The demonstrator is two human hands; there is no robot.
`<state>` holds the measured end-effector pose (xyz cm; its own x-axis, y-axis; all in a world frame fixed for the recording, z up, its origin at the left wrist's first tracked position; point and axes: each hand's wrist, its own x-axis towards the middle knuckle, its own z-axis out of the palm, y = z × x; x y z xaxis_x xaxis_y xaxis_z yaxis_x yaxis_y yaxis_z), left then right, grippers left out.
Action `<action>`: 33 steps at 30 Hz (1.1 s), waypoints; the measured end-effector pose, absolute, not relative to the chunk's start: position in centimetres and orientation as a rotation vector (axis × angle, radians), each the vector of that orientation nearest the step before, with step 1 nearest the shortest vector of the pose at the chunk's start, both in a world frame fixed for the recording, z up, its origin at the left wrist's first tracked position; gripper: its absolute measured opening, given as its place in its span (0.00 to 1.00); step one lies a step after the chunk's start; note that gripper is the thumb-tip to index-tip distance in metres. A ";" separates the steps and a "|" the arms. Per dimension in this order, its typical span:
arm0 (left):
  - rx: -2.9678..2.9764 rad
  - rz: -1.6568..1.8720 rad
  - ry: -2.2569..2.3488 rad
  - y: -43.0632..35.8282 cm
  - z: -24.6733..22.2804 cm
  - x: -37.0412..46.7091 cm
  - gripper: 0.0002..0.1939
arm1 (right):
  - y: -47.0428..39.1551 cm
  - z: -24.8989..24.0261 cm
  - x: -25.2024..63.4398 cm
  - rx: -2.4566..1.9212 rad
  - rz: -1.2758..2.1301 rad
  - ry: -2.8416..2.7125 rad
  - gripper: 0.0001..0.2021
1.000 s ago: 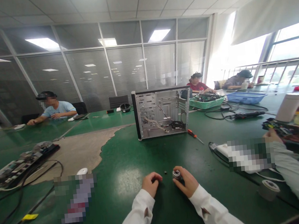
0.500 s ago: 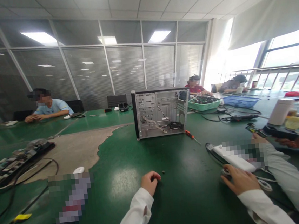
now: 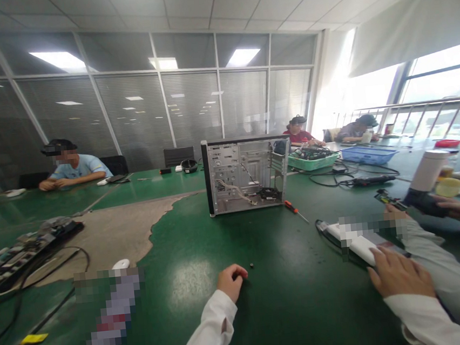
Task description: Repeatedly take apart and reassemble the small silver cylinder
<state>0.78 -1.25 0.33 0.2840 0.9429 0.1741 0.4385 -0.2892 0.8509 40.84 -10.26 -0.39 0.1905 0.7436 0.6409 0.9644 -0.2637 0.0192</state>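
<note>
My left hand (image 3: 231, 282) rests on the green table (image 3: 196, 327) with its fingers curled in; whatever it may hold is hidden. Just right of it lies a tiny dark part (image 3: 251, 265). My right hand (image 3: 400, 272) is at the right with its fingers spread, touching the near end of a white device (image 3: 361, 246). An open computer case (image 3: 250, 176) stands upright at the middle of the table, its bare metal inside facing me. By the case's lower right corner lies an orange-handled screwdriver (image 3: 292, 207).
A neighbour's arms (image 3: 446, 265) and hands reach in at the right, near a white bottle (image 3: 429, 170). Farther back are a green basket (image 3: 312, 162) and a blue basket (image 3: 369, 155). Circuit boards (image 3: 29, 246) and cables lie left. People sit across the table.
My right hand has moved right, and its fingers have spread over the white device's end. The coiled white cable there no longer shows. My left hand keeps its place.
</note>
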 end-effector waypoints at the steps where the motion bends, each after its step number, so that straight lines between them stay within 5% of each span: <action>1: 1.859 0.922 1.243 -1.2 0.3 0.8 0.12 | -10.2 -0.2 39.1 -2.043 -0.805 -1.641 0.19; 8: 1.840 0.934 1.225 -1.0 0.0 0.8 0.13 | -7.9 -0.2 23.8 -1.633 -0.154 -2.350 0.25; 14: 1.842 0.946 1.218 -0.9 0.2 0.8 0.12 | -3.8 0.5 17.9 -1.527 -0.039 -2.456 0.30; 26: 1.802 0.958 1.198 -0.9 -0.1 0.7 0.12 | -4.2 -1.0 20.4 -1.246 -0.163 -2.380 0.17; 33: 1.787 0.944 1.198 -0.9 -0.1 0.7 0.12 | -6.8 -0.9 28.5 -1.659 -0.414 -2.205 0.15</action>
